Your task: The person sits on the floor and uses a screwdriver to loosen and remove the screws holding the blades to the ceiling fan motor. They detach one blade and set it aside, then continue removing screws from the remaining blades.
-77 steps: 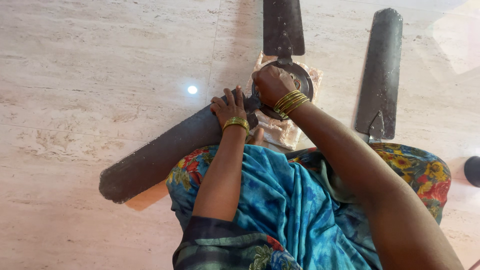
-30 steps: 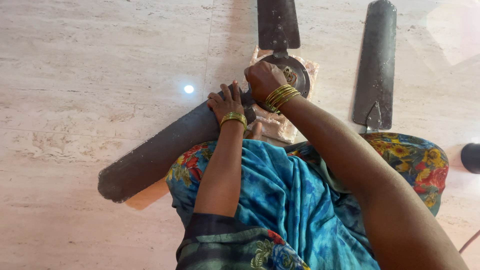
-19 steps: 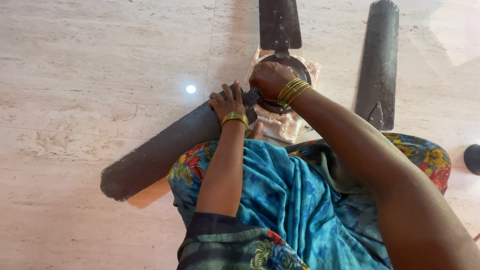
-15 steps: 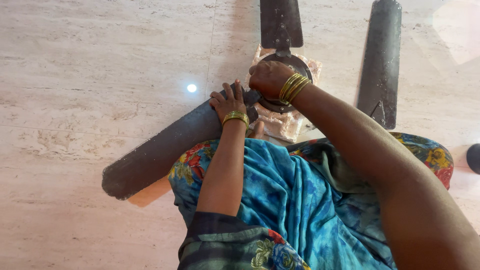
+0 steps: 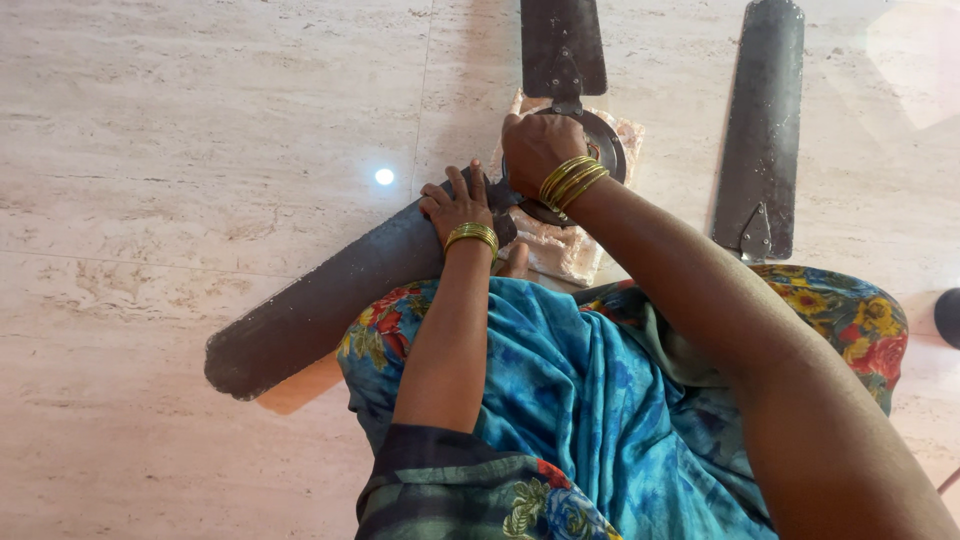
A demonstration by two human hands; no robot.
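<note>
On the floor, left hand (image 5: 457,205) presses diagonal fan blade (image 5: 320,300), right hand (image 5: 538,150) clenched on hub (image 5: 605,150)

We see a loose dark metal fan blade (image 5: 760,120) lying apart on the beige marble floor (image 5: 200,130) (glossy, with one bright light reflection (image 5: 383,177)), plus a black round object (image 5: 948,316) at right.
</note>
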